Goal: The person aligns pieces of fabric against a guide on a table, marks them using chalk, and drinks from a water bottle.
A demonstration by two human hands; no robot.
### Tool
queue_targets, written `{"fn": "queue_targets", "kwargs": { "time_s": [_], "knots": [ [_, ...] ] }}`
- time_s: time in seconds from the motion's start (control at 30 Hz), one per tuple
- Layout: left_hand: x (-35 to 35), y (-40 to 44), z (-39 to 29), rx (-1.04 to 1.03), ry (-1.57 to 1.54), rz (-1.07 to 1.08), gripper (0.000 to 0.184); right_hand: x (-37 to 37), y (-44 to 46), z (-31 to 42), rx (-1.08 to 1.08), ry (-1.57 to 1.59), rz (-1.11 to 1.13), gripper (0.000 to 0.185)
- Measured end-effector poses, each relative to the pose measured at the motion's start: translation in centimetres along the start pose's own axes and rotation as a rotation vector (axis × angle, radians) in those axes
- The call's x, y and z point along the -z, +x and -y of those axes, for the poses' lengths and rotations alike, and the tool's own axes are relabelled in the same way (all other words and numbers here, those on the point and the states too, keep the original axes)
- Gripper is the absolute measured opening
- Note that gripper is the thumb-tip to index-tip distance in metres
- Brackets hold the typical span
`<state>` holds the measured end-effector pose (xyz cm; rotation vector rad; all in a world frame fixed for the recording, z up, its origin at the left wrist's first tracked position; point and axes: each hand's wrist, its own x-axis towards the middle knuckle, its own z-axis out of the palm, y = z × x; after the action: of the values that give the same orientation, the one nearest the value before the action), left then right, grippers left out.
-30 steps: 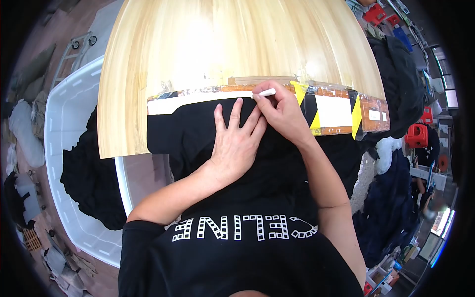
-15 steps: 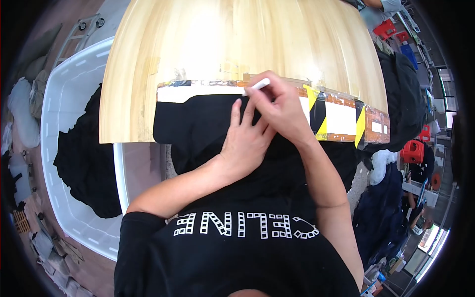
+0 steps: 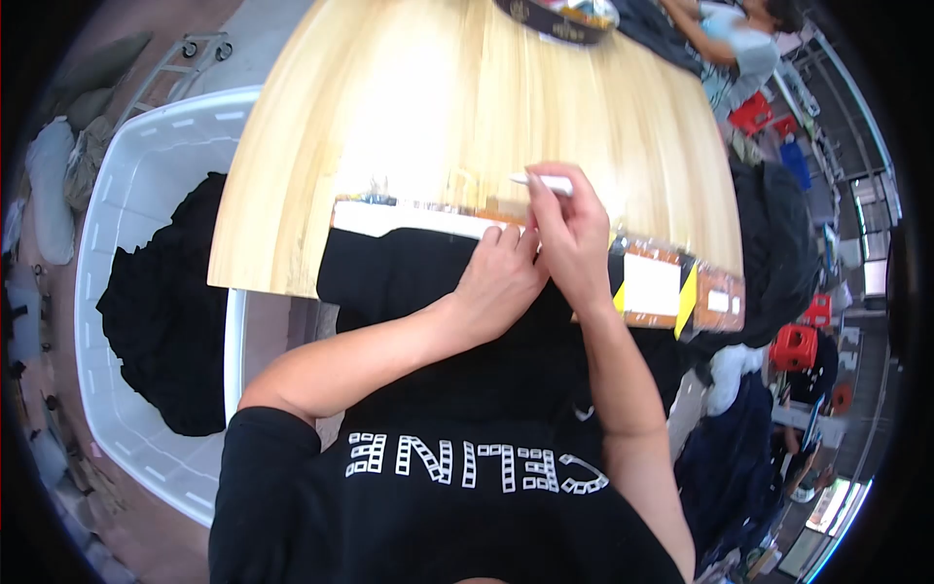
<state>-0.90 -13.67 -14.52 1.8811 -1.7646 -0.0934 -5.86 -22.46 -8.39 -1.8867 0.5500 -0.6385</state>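
A piece of black fabric lies over the table's near edge, on top of a white strip. My left hand rests on this fabric near its upper edge, fingers bent and closed at the cloth. Between the thumb and fingers of my right hand is a white pen, its tip pointing left and raised off the fabric. The lower fingers of my right hand meet the left fingertips at the cloth; exactly what they touch there is hidden.
The wooden table has yellow-black tape along its near edge. To the left, a white bin holds black cloth. A dark round container stands at the far edge. Another person is at the far right, near red stools.
The pen has lifted from the fabric's edge. My left fingers, spread flat before, have curled in beside my right hand. The view has shifted, bringing the round container into sight.
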Motion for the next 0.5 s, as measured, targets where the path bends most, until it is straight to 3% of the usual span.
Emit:
{"fn": "queue_targets", "kwargs": {
  "time_s": [0.03,0.1,0.13,0.17,0.2,0.23,0.27,0.3,0.37,0.4,0.43,0.47,0.5],
  "knots": [
    [-0.3,0.9,0.8,-0.008,0.0,0.029,0.021,0.7,-0.6,0.9,-0.019,0.052,-0.06,0.012],
    [2.1,2.3,1.0,0.17,-0.498,-0.072,0.019,3.0,-2.7,1.2,-0.103,0.028,-0.037,0.014],
    [4.1,3.0,0.8,0.43,-0.766,-0.017,0.015,3.7,-3.3,1.9,-0.066,0.019,-0.04,0.014],
    [5.4,3.5,0.9,0.509,-1.029,0.034,0.015,4.3,-4.0,2.6,-0.288,0.223,-0.015,0.014],
    [5.8,3.9,-0.5,0.459,-1.14,-0.017,0.017,4.6,-4.7,2.9,-0.527,0.433,0.011,0.015],
    [6.3,3.9,-2.1,0.414,-1.253,-0.059,0.019,4.9,-5.0,2.7,-0.531,0.441,0.0,0.015],
    [7.8,3.7,-2.7,0.417,-1.386,0.128,0.027,5.2,-4.9,2.3,-0.493,0.609,-0.062,0.015],
    [8.8,3.7,-2.9,0.409,-1.378,0.135,0.027,5.7,-4.5,1.8,-0.444,0.775,-0.121,0.016],
    [10.1,4.0,-3.2,0.334,-1.215,-0.162,0.033,7.8,-3.8,0.9,-0.481,0.958,-0.121,0.015],
    [9.9,4.6,-2.6,0.231,-1.059,-0.132,0.037,8.5,-2.9,1.5,-0.496,1.027,-0.125,0.013],
    [10.0,5.5,-2.8,0.253,-1.031,0.139,0.038,9.3,-1.5,2.4,-0.518,1.098,-0.128,0.012],
    [9.8,7.5,-2.4,0.253,-1.018,0.541,0.035,10.8,0.5,2.9,-0.456,1.059,-0.076,0.01],
    [10.1,9.4,-2.4,0.357,-0.836,0.529,0.025,12.1,2.5,6.1,-0.39,0.925,-0.095,0.009]
  ]
}}
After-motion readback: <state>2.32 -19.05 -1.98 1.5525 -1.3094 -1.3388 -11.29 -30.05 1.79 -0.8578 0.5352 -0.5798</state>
